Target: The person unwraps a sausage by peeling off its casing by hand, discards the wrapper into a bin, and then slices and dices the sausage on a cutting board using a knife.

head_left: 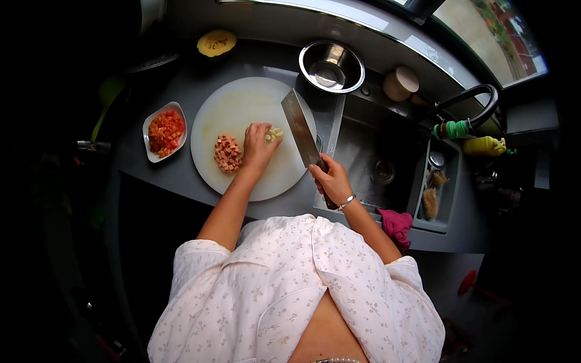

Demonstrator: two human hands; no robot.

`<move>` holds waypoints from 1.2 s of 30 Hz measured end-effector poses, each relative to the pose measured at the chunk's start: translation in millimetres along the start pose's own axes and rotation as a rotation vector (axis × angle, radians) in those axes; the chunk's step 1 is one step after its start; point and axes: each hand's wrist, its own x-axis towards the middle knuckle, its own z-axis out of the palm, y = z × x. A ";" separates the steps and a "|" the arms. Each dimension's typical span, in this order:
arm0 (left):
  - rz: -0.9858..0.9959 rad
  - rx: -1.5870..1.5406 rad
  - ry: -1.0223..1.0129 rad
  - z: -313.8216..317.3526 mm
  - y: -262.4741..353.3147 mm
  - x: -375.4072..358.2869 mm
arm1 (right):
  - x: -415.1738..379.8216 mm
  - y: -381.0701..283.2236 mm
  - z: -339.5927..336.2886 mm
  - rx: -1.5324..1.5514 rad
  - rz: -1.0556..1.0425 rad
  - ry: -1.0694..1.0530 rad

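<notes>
My right hand [331,179] is wrapped round the dark handle of a cleaver [297,126], whose broad blade points up and away over the right side of the round white cutting board [266,184]. On the board, my left hand [259,146] has its thumb and fingers closed round a small group of pale pieces that look like garlic cloves [275,134]. The blade is a little to the right of these, apart from them. Just left of that hand lies a heap of pink diced sausage or ham [228,153]. The fingers partly hide the pale pieces.
A white dish of chopped tomato [165,132] stands left of the board. Behind are a cut yellow squash [216,43] and a steel bowl [331,67]. To the right lie the sink [363,145], a black faucet [484,91] and a magenta cloth [395,227].
</notes>
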 end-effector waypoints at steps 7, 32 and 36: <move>-0.021 0.033 0.073 6.6 5.9 7.8 | 0.7 -5.9 4.8 -0.156 -0.066 0.050; -0.007 -0.028 0.215 12.0 5.6 5.6 | 43.3 -9.3 24.7 -0.713 -0.230 0.024; -0.019 -0.014 0.197 9.3 6.4 5.9 | 37.2 -21.0 23.3 -0.687 -0.204 0.026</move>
